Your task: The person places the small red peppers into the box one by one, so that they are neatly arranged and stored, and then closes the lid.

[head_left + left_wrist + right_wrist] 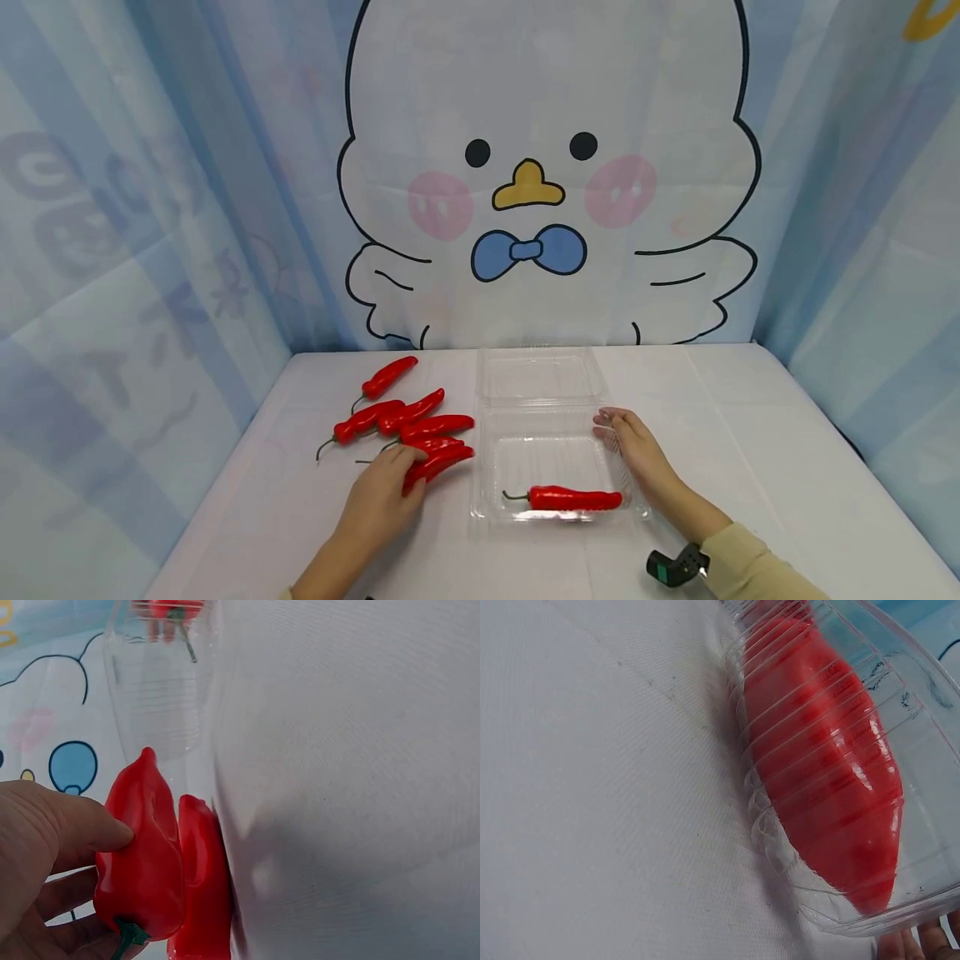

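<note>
Currently the left hand [388,485] pinches a red pepper [142,862] at the near left, other peppers [437,426] crowding its far side. Right of them sits a clear box [551,458], lid [540,379] laid back far, one pepper inside [573,498] near. The right hand [639,446] touches its right wall; whether it grips, I cannot tell.

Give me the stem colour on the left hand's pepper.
Green; the stem shows best in the left wrist view.

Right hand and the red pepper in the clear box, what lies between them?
The clear box's side wall lies between the right hand and the red pepper; the right wrist view shows it.
</note>
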